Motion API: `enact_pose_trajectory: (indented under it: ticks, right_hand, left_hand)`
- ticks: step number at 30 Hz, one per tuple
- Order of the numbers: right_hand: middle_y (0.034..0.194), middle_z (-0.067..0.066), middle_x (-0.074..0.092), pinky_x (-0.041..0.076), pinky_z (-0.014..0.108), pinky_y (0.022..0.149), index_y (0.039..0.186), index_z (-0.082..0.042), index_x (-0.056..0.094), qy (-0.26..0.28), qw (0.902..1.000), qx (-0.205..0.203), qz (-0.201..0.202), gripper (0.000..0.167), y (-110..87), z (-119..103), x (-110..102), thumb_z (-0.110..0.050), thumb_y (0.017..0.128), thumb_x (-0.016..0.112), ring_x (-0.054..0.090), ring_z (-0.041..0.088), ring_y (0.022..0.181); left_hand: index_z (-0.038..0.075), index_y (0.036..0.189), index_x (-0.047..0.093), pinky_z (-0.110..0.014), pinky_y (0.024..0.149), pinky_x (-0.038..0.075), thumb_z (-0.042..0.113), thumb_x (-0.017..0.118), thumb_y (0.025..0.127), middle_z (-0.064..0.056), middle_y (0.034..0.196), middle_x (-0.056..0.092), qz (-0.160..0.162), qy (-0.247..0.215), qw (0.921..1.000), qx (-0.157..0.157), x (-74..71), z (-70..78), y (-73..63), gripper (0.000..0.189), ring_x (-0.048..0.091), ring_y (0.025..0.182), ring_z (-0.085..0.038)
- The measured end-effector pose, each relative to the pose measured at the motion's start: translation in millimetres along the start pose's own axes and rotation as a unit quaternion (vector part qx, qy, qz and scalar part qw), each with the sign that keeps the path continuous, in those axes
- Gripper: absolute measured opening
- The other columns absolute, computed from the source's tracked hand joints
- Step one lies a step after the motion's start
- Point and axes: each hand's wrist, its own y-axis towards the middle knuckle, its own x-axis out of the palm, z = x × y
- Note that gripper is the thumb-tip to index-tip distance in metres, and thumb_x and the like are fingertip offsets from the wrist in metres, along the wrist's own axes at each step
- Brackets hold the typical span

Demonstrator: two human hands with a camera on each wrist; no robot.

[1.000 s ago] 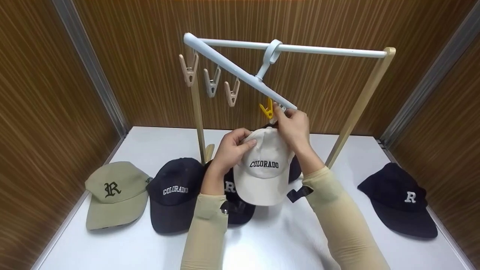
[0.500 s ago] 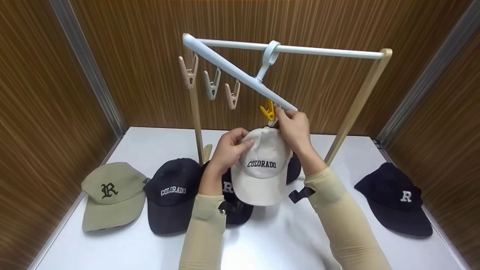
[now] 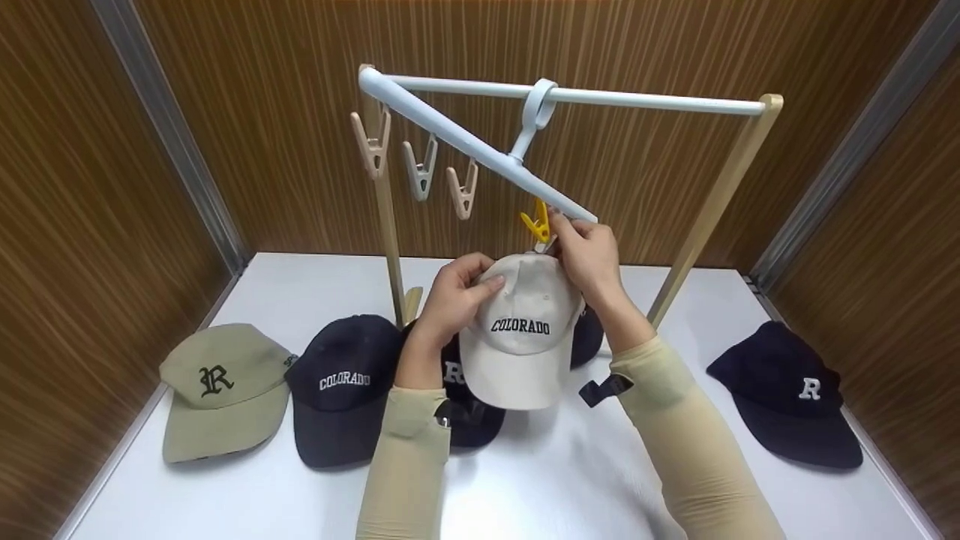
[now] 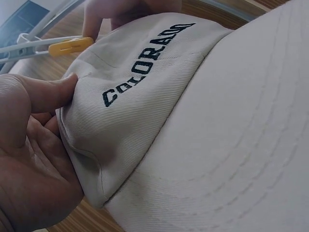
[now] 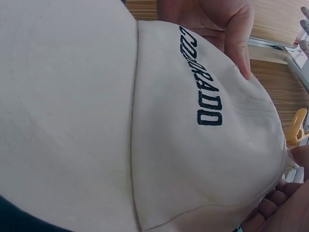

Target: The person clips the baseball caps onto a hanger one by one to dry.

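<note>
A white baseball cap (image 3: 520, 322) lettered COLORADO hangs upright, brim down, below the low end of a tilted pale blue hanger (image 3: 480, 150). My left hand (image 3: 454, 300) pinches the left side of its crown, thumb in front and fingers behind, as the left wrist view also shows. At the crown's top right, my right hand (image 3: 592, 259) has thumb and fingers pinched together on a pale clip (image 5: 293, 173). Fingers and cap hide most of that clip, and I cannot tell whether it grips the cap. A yellow clip (image 3: 537, 223) hangs just left of the right fingertips.
Several clips, such as a pink clip (image 3: 463, 193), hang along the hanger's higher end. The hanger hooks on a rack's white bar (image 3: 660, 100). On the white table lie an olive cap (image 3: 225, 394), a black COLORADO cap (image 3: 345, 390) and dark R caps, one (image 3: 795, 397) far right.
The white cap has shifted slightly left with my left hand. A dark strap seen above its crown earlier is now out of sight. Both hands keep their holds.
</note>
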Motion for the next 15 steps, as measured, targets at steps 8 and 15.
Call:
enact_pose_trajectory:
  ticks: [8, 15]
  right_hand:
    - [0.066, -0.002, 0.059, 0.042, 0.024, 0.056, 0.076, -0.008, 0.07, 0.031, 0.9994, -0.006, -0.011, 0.048, 0.1, 1.3, -2.8, -0.041, 0.11, 0.066, 0.054, 0.013, 0.064]
    - [0.066, 0.001, 0.062, 0.043, 0.024, 0.056, 0.077, -0.007, 0.074, 0.044, 0.9989, -0.012, -0.013, 0.046, 0.0, 0.4, -4.7, -0.038, 0.11, 0.066, 0.055, 0.012, 0.064]
  left_hand:
    - [-0.001, 0.103, 0.074, -0.03, 0.073, 0.047, 0.005, 0.074, 0.104, 0.001, 0.084, 0.066, 0.008, 0.007, 0.9999, 0.003, 0.3, -0.1, 0.8, 0.006, 0.057, 0.08, -0.016]
    - [-0.001, 0.103, 0.074, -0.03, 0.075, 0.048, 0.004, 0.074, 0.104, 0.001, 0.085, 0.068, 0.009, 0.021, 0.9997, 0.007, 1.1, -1.3, 2.0, 0.005, 0.058, 0.083, -0.015]
